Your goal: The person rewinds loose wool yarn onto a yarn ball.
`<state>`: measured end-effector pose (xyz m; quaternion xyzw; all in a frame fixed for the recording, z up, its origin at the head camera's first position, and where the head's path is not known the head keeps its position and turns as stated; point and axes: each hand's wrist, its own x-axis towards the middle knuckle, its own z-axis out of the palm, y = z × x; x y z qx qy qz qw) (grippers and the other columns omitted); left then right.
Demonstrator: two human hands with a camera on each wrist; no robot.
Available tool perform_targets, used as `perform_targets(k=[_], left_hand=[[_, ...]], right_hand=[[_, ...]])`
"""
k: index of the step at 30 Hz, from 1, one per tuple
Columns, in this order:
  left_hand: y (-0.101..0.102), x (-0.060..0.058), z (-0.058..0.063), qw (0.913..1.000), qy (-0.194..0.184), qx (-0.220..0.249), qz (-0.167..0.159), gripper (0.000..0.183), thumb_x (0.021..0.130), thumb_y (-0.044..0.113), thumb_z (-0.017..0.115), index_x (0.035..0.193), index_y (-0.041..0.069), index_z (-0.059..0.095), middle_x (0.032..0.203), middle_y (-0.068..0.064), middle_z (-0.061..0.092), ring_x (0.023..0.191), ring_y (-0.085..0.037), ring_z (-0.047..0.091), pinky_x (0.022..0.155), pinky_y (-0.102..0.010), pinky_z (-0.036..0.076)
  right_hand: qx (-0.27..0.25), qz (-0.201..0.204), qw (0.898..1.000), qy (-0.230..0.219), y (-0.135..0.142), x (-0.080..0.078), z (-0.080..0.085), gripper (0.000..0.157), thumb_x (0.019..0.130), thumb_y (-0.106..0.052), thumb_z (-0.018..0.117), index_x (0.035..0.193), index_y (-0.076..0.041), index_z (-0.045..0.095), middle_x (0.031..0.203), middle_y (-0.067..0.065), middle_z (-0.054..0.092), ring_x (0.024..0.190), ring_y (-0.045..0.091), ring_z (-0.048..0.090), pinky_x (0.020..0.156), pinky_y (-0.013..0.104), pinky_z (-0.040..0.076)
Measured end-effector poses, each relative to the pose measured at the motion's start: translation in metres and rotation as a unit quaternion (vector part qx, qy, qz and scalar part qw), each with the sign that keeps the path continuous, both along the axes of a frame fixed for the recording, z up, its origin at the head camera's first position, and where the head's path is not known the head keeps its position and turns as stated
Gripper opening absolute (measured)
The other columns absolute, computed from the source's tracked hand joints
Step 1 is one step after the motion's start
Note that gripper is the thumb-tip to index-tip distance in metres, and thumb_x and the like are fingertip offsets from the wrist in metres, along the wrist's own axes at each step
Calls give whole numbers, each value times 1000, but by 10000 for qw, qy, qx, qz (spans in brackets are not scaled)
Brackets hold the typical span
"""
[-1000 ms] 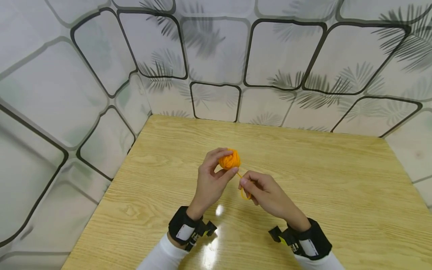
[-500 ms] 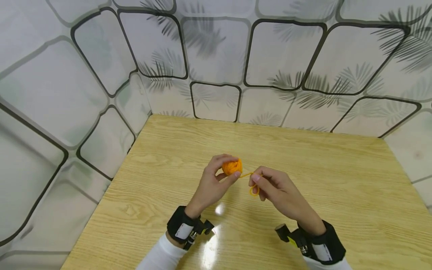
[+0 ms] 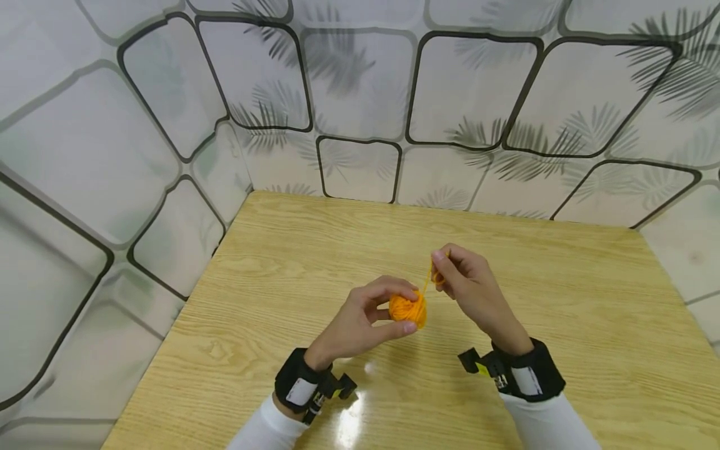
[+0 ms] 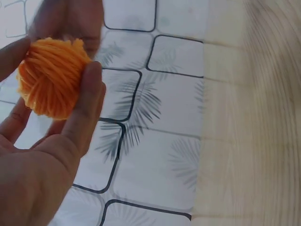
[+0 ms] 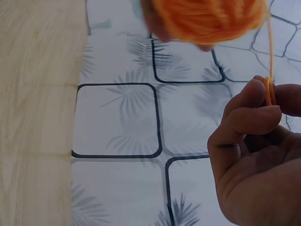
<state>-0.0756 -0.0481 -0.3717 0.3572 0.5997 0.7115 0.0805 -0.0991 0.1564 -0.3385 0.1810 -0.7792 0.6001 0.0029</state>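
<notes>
A small ball of orange yarn (image 3: pixel 407 310) is held above the table between the fingers and thumb of my left hand (image 3: pixel 365 322). In the left wrist view the wound strands of the yarn ball (image 4: pixel 52 80) face the camera, with fingers on both sides. My right hand (image 3: pixel 475 287) is up and to the right of the ball, pinching the loose yarn end (image 3: pixel 439 275), which forms a small loop at the fingertips. A taut strand (image 5: pixel 271 47) runs from the ball to the pinch in the right wrist view.
The wood-grain table (image 3: pixel 270 262) spreads under both hands. Walls with a stone-outline and leaf pattern (image 3: pixel 360 81) rise at its back and left edges. Each wrist wears a black strap with a small camera mount (image 3: pixel 525 375).
My left hand has turned and brought the yarn ball nearer and to the right. My right hand, still pinching the strand, has moved right and then up to beyond the ball.
</notes>
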Motion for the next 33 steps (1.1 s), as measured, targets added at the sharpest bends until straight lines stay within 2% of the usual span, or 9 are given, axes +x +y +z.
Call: perform_targets(k=[4,6,9,14,20,24,28,31,33], left_hand=[[1,-3,-4,9980,168,612,-24,43,79,-7,63,119,1,50,125,-18,43,106,-35,53,80,-48,49],[1,-5,-5,9959,207,868,131,46,78,-7,64,120,0,48,124,-19,44,106,-36,53,80,-49,48],[1,-9,-3,9918,211,1139,541,44,80,-5,64,121,-1,48,122,-20,46,106,-36,52,82,-51,47],[2,-14,0,9820,83,1236,1423,39,84,2,62,121,0,50,121,-19,48,107,-34,50,88,-50,44],[7,-20,3,9707,-160,1276,2031,38,85,5,62,121,2,49,121,-18,44,103,-34,55,82,-46,48],[11,-25,2,9619,19,1284,2415,38,83,5,64,119,3,51,120,-17,44,101,-33,55,80,-47,49],[13,-26,2,9572,297,1089,2666,38,81,1,65,118,2,54,119,-15,43,101,-31,54,80,-45,49],[13,-22,9,9577,388,891,2710,37,81,-1,64,117,0,55,119,-15,42,102,-30,52,81,-43,49],[13,-19,15,9607,384,705,2657,37,82,-1,63,118,-2,55,119,-16,42,103,-30,50,81,-42,49]], right_hand=[[61,128,9998,-166,-6,-5,-18,30,98,-32,43,86,-6,52,74,14,47,57,26,40,47,34,37],[92,272,9993,-243,-10,-5,-26,31,98,-33,41,87,-6,52,74,14,46,57,27,40,48,35,37],[126,509,9981,-325,-15,-3,-33,32,99,-34,38,90,-7,54,75,14,46,59,27,41,48,36,39],[99,868,9955,-380,-24,4,-38,31,100,-32,36,94,-8,54,78,13,49,63,25,45,48,36,40],[138,1076,9937,-286,-33,17,-36,29,101,-27,35,87,-8,52,75,11,51,59,20,47,44,32,39],[244,939,9951,-177,-36,24,-32,27,100,-26,37,87,-11,53,75,11,52,59,19,48,45,30,40],[684,534,9962,119,-35,30,-25,23,99,-29,40,87,-16,55,75,4,54,61,19,50,49,29,43],[1100,169,9918,622,-32,32,-17,20,98,-30,42,88,-19,56,75,-3,53,61,14,50,49,28,43],[1439,-112,9823,1194,-30,31,-13,18,97,-29,45,88,-20,57,74,-7,51,60,11,47,49,25,42]])
